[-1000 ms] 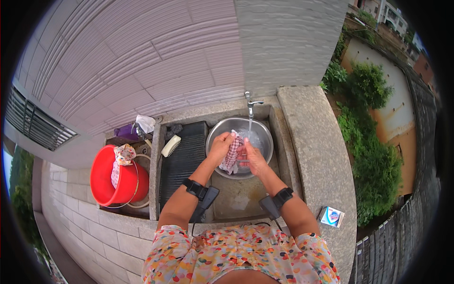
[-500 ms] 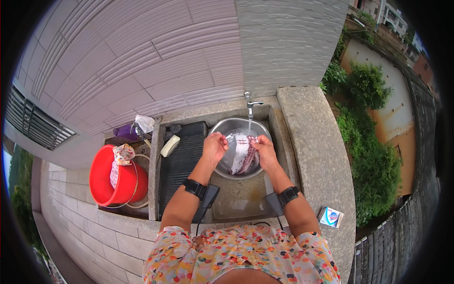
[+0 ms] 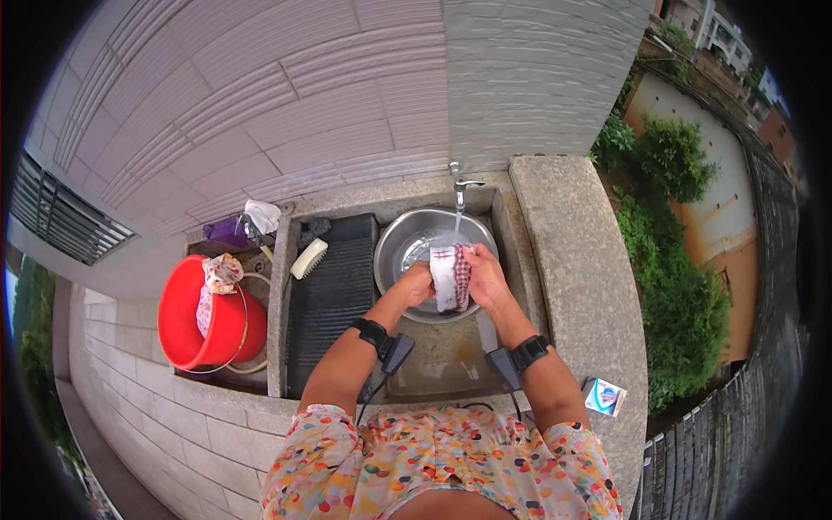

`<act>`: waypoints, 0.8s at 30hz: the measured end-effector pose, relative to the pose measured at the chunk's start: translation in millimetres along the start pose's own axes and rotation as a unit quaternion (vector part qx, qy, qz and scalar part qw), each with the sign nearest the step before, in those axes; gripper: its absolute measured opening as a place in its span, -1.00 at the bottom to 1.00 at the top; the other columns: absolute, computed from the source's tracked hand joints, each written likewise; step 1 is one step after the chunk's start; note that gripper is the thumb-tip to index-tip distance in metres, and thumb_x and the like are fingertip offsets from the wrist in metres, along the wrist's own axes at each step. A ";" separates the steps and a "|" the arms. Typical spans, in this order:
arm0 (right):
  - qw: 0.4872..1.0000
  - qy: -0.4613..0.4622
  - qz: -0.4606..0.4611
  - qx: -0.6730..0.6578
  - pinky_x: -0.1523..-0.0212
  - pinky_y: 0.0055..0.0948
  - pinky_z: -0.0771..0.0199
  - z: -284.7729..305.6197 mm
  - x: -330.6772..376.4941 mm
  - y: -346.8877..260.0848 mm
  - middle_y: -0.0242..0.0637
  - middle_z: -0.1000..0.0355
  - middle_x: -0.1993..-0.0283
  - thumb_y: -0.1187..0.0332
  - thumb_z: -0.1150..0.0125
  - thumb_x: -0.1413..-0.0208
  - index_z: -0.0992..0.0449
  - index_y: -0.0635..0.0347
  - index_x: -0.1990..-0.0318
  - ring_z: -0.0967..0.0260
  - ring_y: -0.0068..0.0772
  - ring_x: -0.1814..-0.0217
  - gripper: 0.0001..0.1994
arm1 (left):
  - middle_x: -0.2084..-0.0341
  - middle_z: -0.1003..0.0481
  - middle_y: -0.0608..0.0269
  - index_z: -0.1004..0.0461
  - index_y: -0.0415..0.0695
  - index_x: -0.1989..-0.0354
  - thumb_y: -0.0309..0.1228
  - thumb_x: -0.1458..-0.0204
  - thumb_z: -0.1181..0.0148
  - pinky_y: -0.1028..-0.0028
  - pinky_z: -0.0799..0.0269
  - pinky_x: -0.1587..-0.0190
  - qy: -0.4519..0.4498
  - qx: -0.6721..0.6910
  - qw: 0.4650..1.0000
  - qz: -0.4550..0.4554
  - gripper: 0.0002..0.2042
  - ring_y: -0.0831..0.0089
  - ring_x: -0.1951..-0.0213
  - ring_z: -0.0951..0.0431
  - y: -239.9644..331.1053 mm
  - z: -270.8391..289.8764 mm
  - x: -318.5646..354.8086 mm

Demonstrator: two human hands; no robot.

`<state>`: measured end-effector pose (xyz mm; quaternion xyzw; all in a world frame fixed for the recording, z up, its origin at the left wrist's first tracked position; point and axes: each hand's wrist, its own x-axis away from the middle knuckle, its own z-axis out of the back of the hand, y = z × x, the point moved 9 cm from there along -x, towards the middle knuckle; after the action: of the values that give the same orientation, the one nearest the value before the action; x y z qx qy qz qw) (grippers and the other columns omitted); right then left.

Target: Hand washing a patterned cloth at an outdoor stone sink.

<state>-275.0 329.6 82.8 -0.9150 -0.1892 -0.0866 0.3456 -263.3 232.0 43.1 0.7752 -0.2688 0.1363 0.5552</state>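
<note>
My left hand [image 3: 419,283] and my right hand [image 3: 485,276] press together on a red-and-white checked cloth [image 3: 451,276], which hangs folded between them. They hold it over a round metal basin [image 3: 406,245] standing in a stone sink [image 3: 518,260]. A thin stream of water falls from the metal tap [image 3: 459,183] onto the top of the cloth. Both wrists wear black bands with small dark devices.
A dark ribbed washboard [image 3: 331,299] lies at the sink's left with a pale scrub brush [image 3: 308,258] on it. A red bucket [image 3: 195,321] with cloth on its rim stands further left. A small blue-and-white box [image 3: 605,397] rests on the stone ledge at right.
My hands had spread the cloth apart over the basin; now they have come together again, folding it under the tap's stream.
</note>
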 end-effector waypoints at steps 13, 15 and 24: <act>0.970 0.059 0.085 0.218 0.56 -0.68 -0.07 17.1 1.1 -7.5 -0.55 -0.16 0.56 0.48 -0.06 0.00 -0.21 0.09 0.54 -0.06 -0.73 0.55 -0.84 | 0.17 -0.37 0.21 -0.23 -0.22 0.05 -0.66 0.19 -0.08 0.47 -0.32 0.09 -0.058 0.089 0.981 -0.166 -0.57 0.41 0.15 -0.41 35.9 -22.8 11.8; 0.956 0.065 0.131 0.256 0.57 -0.70 -0.01 18.0 0.1 -13.7 -0.56 -0.09 0.58 0.50 -0.07 0.03 -0.20 0.11 0.54 0.00 -0.73 0.56 -0.83 | 0.18 -0.38 0.19 -0.24 -0.27 0.07 -0.74 0.21 0.03 0.44 -0.32 0.08 -0.086 0.094 0.975 -0.183 -0.58 0.40 0.15 -0.41 50.9 -27.6 14.5; 0.944 0.045 0.184 0.271 0.58 -0.70 -0.01 -1.9 6.2 -18.5 -0.60 -0.12 0.63 0.57 -0.07 0.05 -0.20 0.08 0.57 -0.02 -0.77 0.59 -0.80 | 0.51 -0.37 0.21 -0.34 -0.36 0.45 -0.70 0.40 0.12 0.55 -0.29 0.39 0.046 -0.002 0.988 -0.149 -0.77 0.45 0.45 -0.37 70.7 8.9 18.0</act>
<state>-276.9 342.9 97.1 -0.8008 -0.0176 -0.0083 0.5986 -289.6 202.1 104.9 0.7983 -0.1248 0.0877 0.5827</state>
